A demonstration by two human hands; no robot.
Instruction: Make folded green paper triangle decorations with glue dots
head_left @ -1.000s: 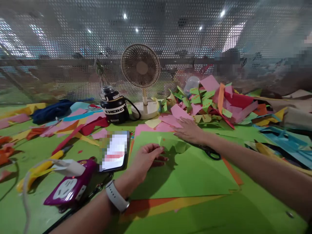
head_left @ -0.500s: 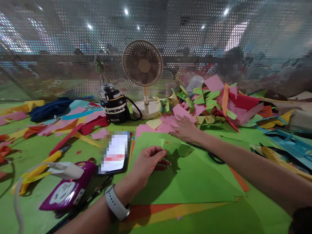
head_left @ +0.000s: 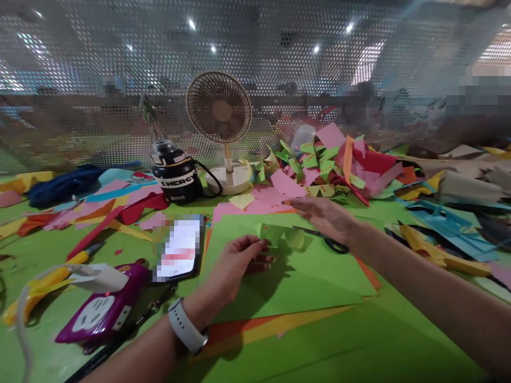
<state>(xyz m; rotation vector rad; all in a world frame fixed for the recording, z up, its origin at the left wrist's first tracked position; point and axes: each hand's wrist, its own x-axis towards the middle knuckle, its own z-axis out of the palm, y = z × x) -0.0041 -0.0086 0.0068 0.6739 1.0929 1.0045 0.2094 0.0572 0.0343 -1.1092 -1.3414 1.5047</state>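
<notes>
Your left hand point(head_left: 237, 260) pinches a small folded green paper piece point(head_left: 276, 235) at its fingertips. Your right hand point(head_left: 325, 215), fingers loosely extended, looks unburdened, with scissors point(head_left: 319, 234) lying just beside it.

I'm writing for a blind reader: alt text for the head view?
A left hand pinches a small green paper piece above a green sheet; the right hand is near black scissors. Behind stand a fan and bottle.

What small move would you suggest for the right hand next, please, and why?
Perhaps reach for the black looped-handle scissors: they lie close by the open right hand, which appears to hold nothing, on the flat green paper sheet, while the left hand pinches a small green paper piece.
</notes>
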